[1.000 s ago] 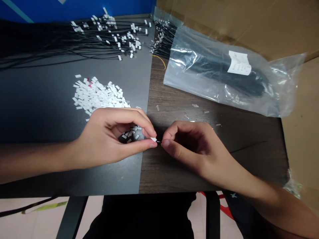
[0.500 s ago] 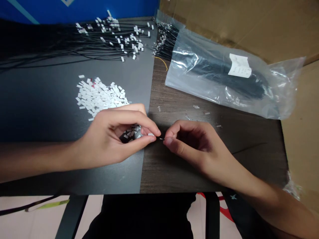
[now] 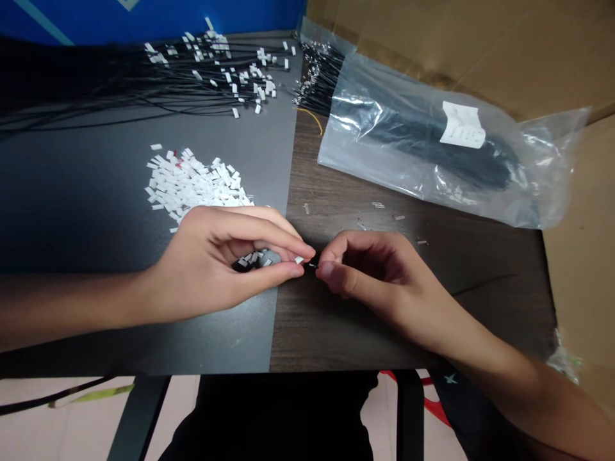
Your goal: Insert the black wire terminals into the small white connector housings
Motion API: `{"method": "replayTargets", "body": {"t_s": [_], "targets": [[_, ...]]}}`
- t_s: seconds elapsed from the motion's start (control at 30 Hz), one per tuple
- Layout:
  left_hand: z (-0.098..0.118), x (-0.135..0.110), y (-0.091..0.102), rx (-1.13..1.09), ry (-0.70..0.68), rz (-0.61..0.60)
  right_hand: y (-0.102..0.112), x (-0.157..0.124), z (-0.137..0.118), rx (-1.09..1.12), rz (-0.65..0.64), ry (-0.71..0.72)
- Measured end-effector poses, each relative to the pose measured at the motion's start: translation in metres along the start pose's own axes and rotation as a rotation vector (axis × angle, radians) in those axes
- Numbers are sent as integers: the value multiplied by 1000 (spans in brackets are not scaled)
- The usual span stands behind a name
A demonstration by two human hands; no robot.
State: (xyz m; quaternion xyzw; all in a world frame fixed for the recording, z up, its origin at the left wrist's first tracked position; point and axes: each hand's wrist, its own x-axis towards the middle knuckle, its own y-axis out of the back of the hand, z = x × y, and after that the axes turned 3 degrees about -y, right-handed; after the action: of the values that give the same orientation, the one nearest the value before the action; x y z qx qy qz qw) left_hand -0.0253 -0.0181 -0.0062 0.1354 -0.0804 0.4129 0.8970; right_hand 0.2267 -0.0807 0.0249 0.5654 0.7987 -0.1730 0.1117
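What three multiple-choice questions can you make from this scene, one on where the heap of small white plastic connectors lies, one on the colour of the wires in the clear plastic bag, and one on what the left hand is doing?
1. Where does the heap of small white plastic connectors lie?
A) in the clear plastic bag
B) on the dark grey surface
C) on the brown wood-grain tabletop

2. What colour are the bagged wires?
A) red
B) white
C) black

3. What is the left hand doing?
A) lying flat
B) pinching a white connector
C) gripping the bag

1: B, the heap sits on the grey.
2: C, a black bundle shows through the plastic.
3: B, the connector sits at its fingertips.
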Motion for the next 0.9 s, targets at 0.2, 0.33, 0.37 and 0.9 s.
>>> {"method": "replayTargets", "body": {"t_s": [0.2, 0.33, 0.37, 0.9], "targets": [[0, 2, 2, 5, 17, -21, -2, 0, 0, 36, -38, 13], [1, 3, 3, 0, 26, -15, -3, 0, -1, 36, -57, 0], [1, 3, 2, 1, 28, -15, -3, 0, -1, 33, -58, -2], [3, 0, 2, 62, 15, -50, -5, -1, -1, -14, -28, -29]]}}
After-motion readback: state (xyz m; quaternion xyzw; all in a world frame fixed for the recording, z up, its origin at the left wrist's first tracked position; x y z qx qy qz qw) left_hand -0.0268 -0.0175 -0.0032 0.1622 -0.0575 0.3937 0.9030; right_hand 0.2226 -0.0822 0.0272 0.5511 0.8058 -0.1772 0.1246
